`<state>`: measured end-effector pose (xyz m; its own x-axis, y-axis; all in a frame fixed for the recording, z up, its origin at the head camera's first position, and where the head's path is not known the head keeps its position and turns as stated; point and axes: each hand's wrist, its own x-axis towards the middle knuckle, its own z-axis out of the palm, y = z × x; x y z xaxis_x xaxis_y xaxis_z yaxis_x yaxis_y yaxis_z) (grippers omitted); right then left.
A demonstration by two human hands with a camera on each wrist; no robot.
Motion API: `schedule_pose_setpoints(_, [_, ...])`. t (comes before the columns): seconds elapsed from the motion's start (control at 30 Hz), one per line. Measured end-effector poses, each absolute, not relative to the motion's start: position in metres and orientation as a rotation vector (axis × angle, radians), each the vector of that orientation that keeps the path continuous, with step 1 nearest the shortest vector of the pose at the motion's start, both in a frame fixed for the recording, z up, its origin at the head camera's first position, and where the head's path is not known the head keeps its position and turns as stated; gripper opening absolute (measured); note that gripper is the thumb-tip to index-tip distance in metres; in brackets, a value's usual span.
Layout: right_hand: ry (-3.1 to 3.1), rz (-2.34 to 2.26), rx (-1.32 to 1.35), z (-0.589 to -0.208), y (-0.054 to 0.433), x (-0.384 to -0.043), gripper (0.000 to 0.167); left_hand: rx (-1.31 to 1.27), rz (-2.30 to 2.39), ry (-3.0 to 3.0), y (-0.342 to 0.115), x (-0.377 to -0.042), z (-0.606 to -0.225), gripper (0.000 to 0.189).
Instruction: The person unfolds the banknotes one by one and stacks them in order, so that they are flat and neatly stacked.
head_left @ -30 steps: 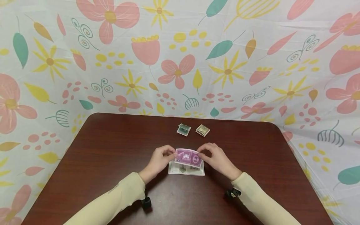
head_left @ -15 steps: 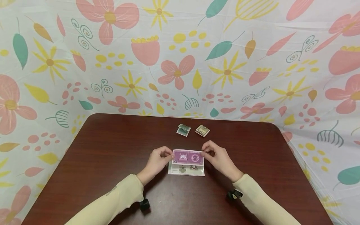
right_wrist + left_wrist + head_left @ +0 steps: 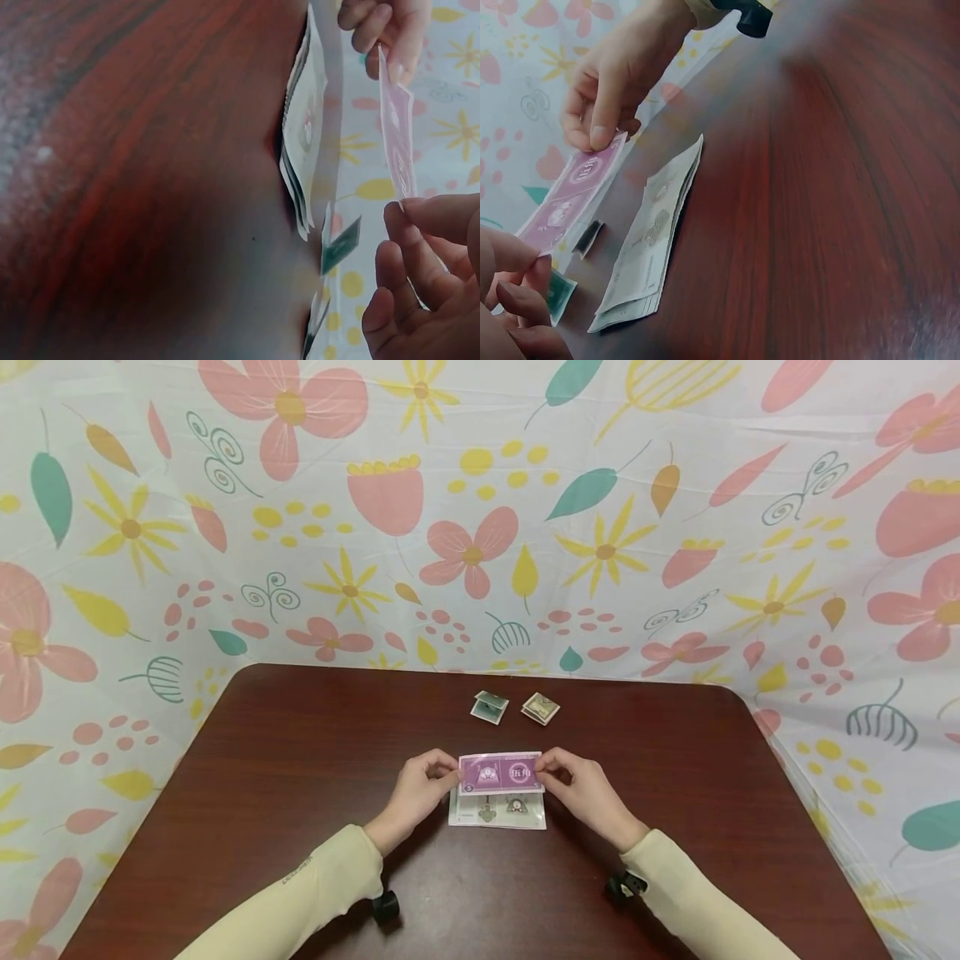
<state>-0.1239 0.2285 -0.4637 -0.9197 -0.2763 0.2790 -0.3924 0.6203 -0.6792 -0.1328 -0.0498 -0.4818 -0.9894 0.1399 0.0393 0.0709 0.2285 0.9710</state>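
Observation:
A purple banknote [image 3: 498,774] is stretched almost flat between both hands, its printed face toward the head camera. My left hand [image 3: 415,793] pinches its left end between thumb and forefinger. The right end is pinched the same way by my right hand [image 3: 588,791]. Just below the note, a small stack of pale banknotes [image 3: 480,815] lies on the table, its upper part hidden behind the purple one in the head view. From the left wrist, the purple note [image 3: 574,187] shows raised above the stack [image 3: 646,244], whose layered edges stand slightly apart.
Beyond the hands, a folded green banknote [image 3: 490,707] and a folded yellowish banknote [image 3: 541,708] rest on the dark brown table [image 3: 300,727]. A floral cloth [image 3: 465,610] hangs behind the table. Each sleeve has a black device at the cuff.
The purple note has gone from bowed and slanted to nearly flat. My left hand has shifted slightly left; my right hand has moved its hold at the right end, which has risen a little.

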Motion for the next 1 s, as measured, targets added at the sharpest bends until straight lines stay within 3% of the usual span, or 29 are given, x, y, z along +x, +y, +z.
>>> schedule_pose_setpoints(0.17, [-2.729, 1.198, 0.556, -0.465, 0.228, -0.122, 0.014, 0.381, 1.661, 2.675, -0.053, -0.132, -0.484, 0.020])
schedule_pose_setpoints(0.47, [-2.853, 1.093, 0.591, -0.469, 0.229, -0.118, 0.013, 0.562, 1.378, 2.775, -0.058, -0.129, -0.481, 0.006])
schedule_pose_setpoints(1.0, [-2.929, 0.952, 0.734, -0.476, 0.224, -0.113, 0.009, 0.706, 1.089, 2.848, -0.057, -0.129, -0.485, 0.008])
